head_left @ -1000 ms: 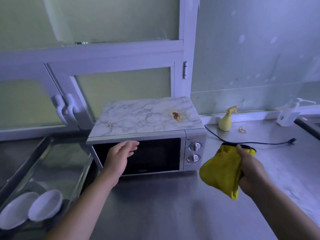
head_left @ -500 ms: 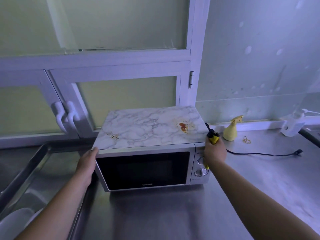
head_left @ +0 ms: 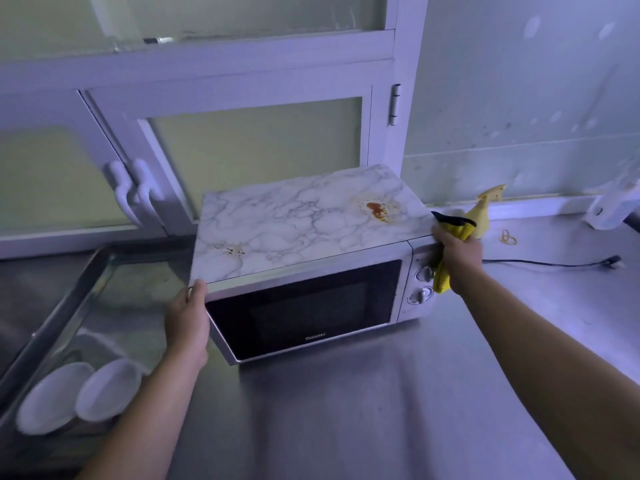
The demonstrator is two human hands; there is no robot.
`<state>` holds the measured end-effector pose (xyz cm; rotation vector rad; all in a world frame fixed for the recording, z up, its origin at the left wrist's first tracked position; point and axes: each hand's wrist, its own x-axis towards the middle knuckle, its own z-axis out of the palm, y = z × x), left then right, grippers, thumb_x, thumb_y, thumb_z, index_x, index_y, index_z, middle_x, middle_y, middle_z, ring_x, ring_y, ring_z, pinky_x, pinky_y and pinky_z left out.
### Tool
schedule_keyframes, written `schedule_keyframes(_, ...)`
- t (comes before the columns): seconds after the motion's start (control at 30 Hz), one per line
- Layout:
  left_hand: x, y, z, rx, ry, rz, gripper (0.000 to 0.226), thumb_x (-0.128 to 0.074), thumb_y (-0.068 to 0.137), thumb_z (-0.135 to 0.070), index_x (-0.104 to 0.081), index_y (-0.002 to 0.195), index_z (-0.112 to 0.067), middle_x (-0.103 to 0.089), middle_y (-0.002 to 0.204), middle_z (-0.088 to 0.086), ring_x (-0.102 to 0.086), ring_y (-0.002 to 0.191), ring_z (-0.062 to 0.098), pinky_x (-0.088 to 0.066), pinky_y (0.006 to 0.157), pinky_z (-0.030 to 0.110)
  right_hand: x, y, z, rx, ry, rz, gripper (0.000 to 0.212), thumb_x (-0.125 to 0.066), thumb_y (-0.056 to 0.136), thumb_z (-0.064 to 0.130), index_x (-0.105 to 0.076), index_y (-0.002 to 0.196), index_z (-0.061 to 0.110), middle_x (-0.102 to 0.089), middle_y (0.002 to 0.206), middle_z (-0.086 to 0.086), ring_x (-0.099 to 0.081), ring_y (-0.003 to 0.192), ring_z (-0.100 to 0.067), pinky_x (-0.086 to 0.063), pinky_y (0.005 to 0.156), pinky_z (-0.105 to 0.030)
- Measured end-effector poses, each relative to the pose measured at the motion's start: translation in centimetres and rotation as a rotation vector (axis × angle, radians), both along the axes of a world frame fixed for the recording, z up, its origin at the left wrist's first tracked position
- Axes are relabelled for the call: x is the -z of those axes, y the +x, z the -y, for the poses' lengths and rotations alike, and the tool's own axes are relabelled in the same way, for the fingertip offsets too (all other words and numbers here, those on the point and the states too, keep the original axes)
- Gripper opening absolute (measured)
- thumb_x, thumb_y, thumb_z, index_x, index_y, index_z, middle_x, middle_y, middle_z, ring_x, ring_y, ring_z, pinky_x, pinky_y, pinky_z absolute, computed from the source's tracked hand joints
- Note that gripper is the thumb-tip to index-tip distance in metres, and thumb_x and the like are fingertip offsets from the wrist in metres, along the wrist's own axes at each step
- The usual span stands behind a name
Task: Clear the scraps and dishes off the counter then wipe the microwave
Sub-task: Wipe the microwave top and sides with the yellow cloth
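A silver microwave with a marble-patterned top stands on the steel counter, turned slightly askew. A red-brown stain marks the top near its right rear, and a smaller yellowish stain sits near the left front. My left hand holds the microwave's front left corner, thumb on the top edge. My right hand grips a yellow cloth and presses against the microwave's right side by the two knobs. Part of the cloth is hidden behind the hand.
A sink lies left of the microwave with two white bowls at its near end. A yellow spray bottle, a rubber band, the unplugged black cord and a white dispenser sit at the back right. Cabinet doors stand behind.
My left hand went from the door front to the front left corner. My right hand brought the cloth to the microwave's right side. The microwave has turned slightly, its left front corner nearer me.
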<state>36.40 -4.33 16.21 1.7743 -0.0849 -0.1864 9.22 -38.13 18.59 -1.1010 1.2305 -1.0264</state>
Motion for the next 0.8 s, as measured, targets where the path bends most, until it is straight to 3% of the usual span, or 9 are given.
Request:
schedule_keyframes(0.1,0.2,-2.4,-1.6,0.000,0.043,0.012,0.047,-0.054,0.093,-0.052,-0.063,0.087,-0.006,-0.063,0.085,0.005,-0.057,0.080,0.024,-0.046,0.074,0.040,-0.1,0.0,0.3,0.008,0.027,0.009,0.017,-0.080,0.078,0.028,-0.065,0.079,0.021,-0.068,0.077,0.006,-0.064,0.070,-0.015,-0.050,0.065,-0.027)
schedule_keyframes(0.23,0.1,-3.1,-2.6,0.047,0.017,0.024,0.038,-0.056,0.096,-0.049,-0.071,0.102,-0.015,-0.071,0.101,0.004,-0.064,0.097,0.025,-0.050,0.091,0.045,0.0,0.3,0.0,0.055,0.046,0.007,0.021,-0.079,0.078,0.032,-0.061,0.082,0.022,-0.066,0.083,0.003,-0.063,0.077,-0.019,-0.050,0.074,-0.032)
schedule_keyframes(0.4,0.1,-1.6,-3.1,0.089,0.002,0.058,0.032,-0.056,0.097,-0.049,-0.072,0.104,-0.021,-0.072,0.099,-0.005,-0.065,0.100,0.021,-0.048,0.084,0.038,0.0,0.4,-1.8,0.132,0.028,-0.022,0.038,-0.078,0.081,0.033,-0.065,0.110,0.012,-0.067,0.099,-0.005,-0.062,0.082,-0.021,-0.048,0.075,-0.032)
schedule_keyframes(0.5,0.5,0.3,-3.5,0.097,0.005,0.028,0.038,-0.054,0.095,-0.056,-0.072,0.103,-0.023,-0.070,0.101,-0.004,-0.063,0.101,0.021,-0.046,0.081,0.036,0.0,0.1,-4.1,0.200,0.050,-0.043,0.028,-0.077,0.081,0.035,-0.065,0.092,0.012,-0.065,0.089,-0.006,-0.061,0.081,-0.026,-0.050,0.079,-0.038)
schedule_keyframes(0.6,0.7,1.9,-3.5,0.119,-0.015,-0.010,0.031,-0.054,0.091,-0.059,-0.072,0.087,-0.034,-0.071,0.098,-0.006,-0.065,0.099,0.020,-0.048,0.080,0.036,-0.1,-0.3,-7.1,0.301,0.073,-0.031,0.027,-0.077,0.081,0.036,-0.059,0.073,0.018,-0.059,0.070,0.002,-0.057,0.060,-0.017,-0.044,0.058,-0.029)
schedule_keyframes(0.7,0.4,3.4,-3.2,0.143,-0.051,-0.041,0.023,-0.054,0.088,-0.059,-0.073,0.088,-0.046,-0.071,0.103,-0.009,-0.064,0.103,0.018,-0.049,0.092,0.041,0.0,-0.5,-10.1,0.390,0.064,-0.008,0.031,-0.077,0.082,0.035,-0.058,0.068,0.015,-0.054,0.061,0.002,-0.052,0.043,-0.006,-0.039,0.042,-0.022)
schedule_keyframes(0.8,0.0,4.5,-3.1,0.166,-0.071,-0.048,0.020,-0.054,0.092,-0.053,-0.073,0.088,-0.052,-0.072,0.097,-0.019,-0.064,0.100,0.008,-0.047,0.087,0.034,0.5,-0.6,-12.2,0.452,0.030,0.043,0.031,-0.077,0.083,0.029,-0.058,0.065,0.012,-0.049,0.055,0.003,-0.043,0.027,0.003,-0.030,0.028,-0.012)
